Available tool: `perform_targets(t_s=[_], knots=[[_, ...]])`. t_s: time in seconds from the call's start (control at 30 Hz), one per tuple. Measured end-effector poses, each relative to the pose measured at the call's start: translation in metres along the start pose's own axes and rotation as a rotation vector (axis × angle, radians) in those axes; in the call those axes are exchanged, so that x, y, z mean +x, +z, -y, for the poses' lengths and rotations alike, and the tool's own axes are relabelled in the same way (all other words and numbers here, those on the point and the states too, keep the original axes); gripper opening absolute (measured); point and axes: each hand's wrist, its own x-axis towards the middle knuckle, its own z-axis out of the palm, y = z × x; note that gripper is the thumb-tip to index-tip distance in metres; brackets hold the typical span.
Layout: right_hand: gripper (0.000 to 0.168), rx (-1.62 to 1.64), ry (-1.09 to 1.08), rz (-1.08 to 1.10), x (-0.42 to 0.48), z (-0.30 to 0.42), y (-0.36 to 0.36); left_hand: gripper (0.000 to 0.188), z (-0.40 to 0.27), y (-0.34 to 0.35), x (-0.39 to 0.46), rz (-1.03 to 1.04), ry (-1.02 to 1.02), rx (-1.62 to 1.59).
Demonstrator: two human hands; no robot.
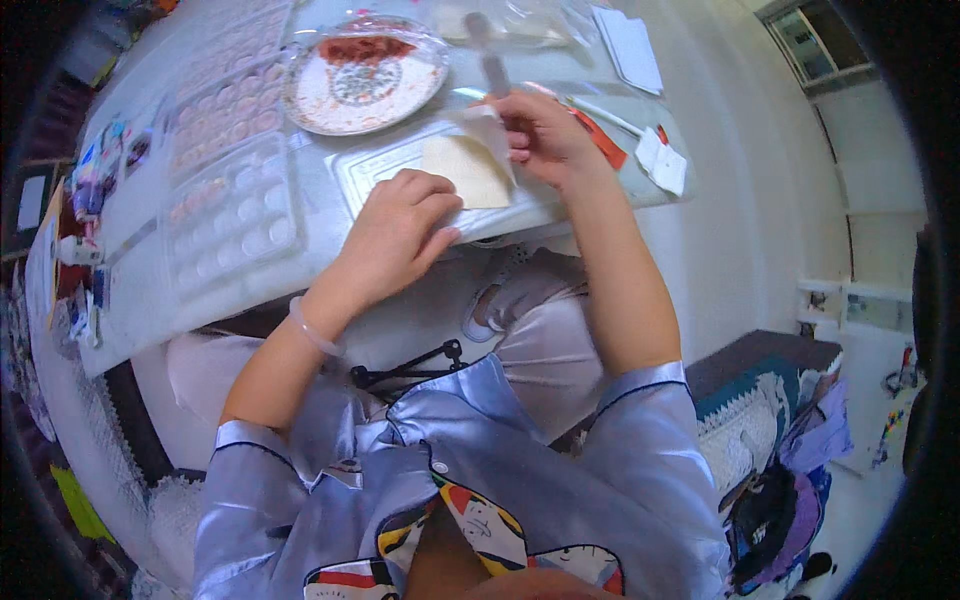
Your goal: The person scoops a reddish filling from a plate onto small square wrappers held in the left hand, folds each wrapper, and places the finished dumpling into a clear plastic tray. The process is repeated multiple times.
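My left hand point(401, 221) rests on the near left edge of square pale-yellow dough wrappers point(469, 172), its thumb apart from the fingers. They lie on a white plastic tray or lid point(360, 172) at the table's front edge. My right hand point(544, 135) grips a flat-bladed utensil point(491, 64), blurred, pointing away from me. Those same fingers also pinch a thin whitish sheet point(487, 131), lifted at the right side of the wrappers. Ahead stands a patterned plate point(360, 124) with reddish minced filling point(364, 49) at its far side.
At left, clear plastic trays with round compartments point(232, 210) hold several pale pieces. Beyond my right hand lie a plastic bag point(525, 30), folded white paper point(630, 49), an orange-red item point(600, 139) and crumpled tissue point(661, 163). My knees are below the table edge.
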Motion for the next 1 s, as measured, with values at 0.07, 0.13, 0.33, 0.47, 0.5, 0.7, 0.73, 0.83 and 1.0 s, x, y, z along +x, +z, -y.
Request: perform_targets(t_s=[0.07, 0.13, 0.33, 0.47, 0.5, 0.7, 0.73, 0.83, 1.0], knots=[[0.024, 0.007, -0.040, 0.112, -0.001, 0.012, 0.001, 0.031, 0.009, -0.001, -0.001, -0.001, -0.071, -0.109], [0.026, -0.110, -0.086, 0.058, -0.009, 0.021, 0.028, 0.039, 0.018, 0.000, 0.006, -0.051, -0.435, -1.000], [0.025, -0.584, -0.245, 0.318, -0.011, 0.017, 0.079, 0.055, 0.031, -0.026, 0.008, -0.133, -0.429, -2.167], [0.030, -0.979, -0.703, -0.024, 0.037, 0.000, 0.061, 0.053, 0.036, -0.051, -0.002, -0.390, -0.554, -2.090], [0.031, -1.098, -0.708, -0.070, 0.047, -0.002, 0.064, 0.053, 0.037, -0.059, -0.009, -0.455, -0.550, -2.105], [0.036, -1.502, -0.710, -0.234, 0.092, -0.016, 0.104, 0.052, 0.056, -0.084, -0.031, -0.531, -0.447, -1.925], [0.037, -1.490, -0.847, -0.225, 0.096, -0.021, 0.107, 0.051, 0.060, -0.090, -0.035, -0.553, -0.453, -1.913], [0.034, -1.638, -0.871, -0.315, 0.110, -0.028, 0.118, 0.050, 0.073, -0.103, -0.047, -0.604, -0.439, -1.920], [0.031, -1.782, -0.812, -0.398, 0.125, -0.033, 0.130, 0.050, 0.090, -0.111, -0.061, -0.564, -0.303, -2.073]])
